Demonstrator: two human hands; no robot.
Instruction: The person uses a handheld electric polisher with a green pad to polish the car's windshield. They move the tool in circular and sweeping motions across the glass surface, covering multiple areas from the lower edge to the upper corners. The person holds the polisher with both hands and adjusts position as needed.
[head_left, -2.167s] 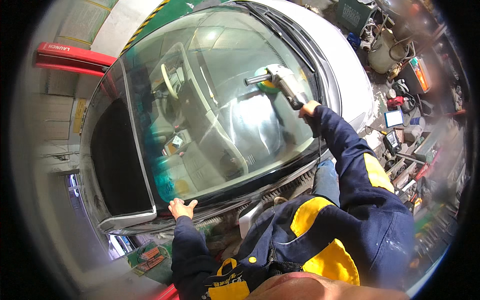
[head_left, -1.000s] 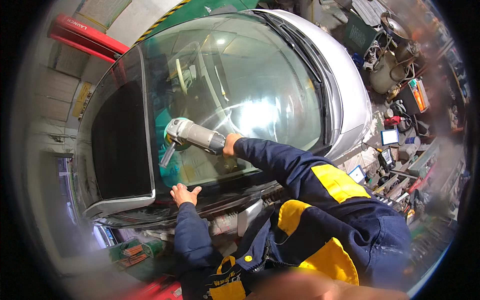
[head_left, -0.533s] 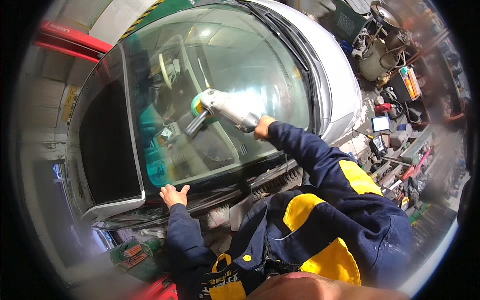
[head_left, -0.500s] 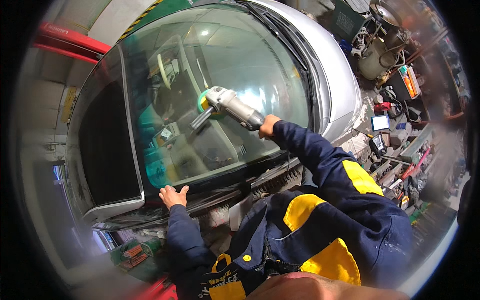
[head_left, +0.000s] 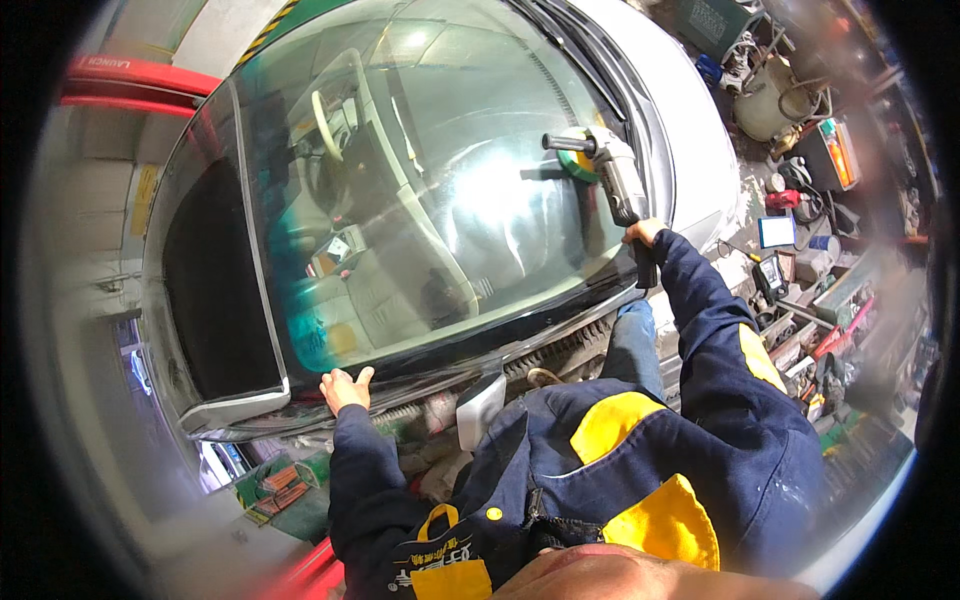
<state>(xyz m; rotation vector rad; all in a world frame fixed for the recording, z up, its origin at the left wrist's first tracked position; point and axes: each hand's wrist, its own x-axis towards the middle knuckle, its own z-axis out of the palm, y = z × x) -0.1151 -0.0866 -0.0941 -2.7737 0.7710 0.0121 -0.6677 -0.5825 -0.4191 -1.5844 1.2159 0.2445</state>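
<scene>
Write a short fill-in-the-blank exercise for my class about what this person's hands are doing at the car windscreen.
1. The right hand holds a power polisher by its ____ end.
2. The polisher's green pad rests on the ____ of the car.
3. The left hand lies flat at the ____ edge of the windscreen.
4. Both sleeves of the overalls are dark ____ with yellow patches.

Missing words: rear (handle); windscreen; lower; blue
</scene>
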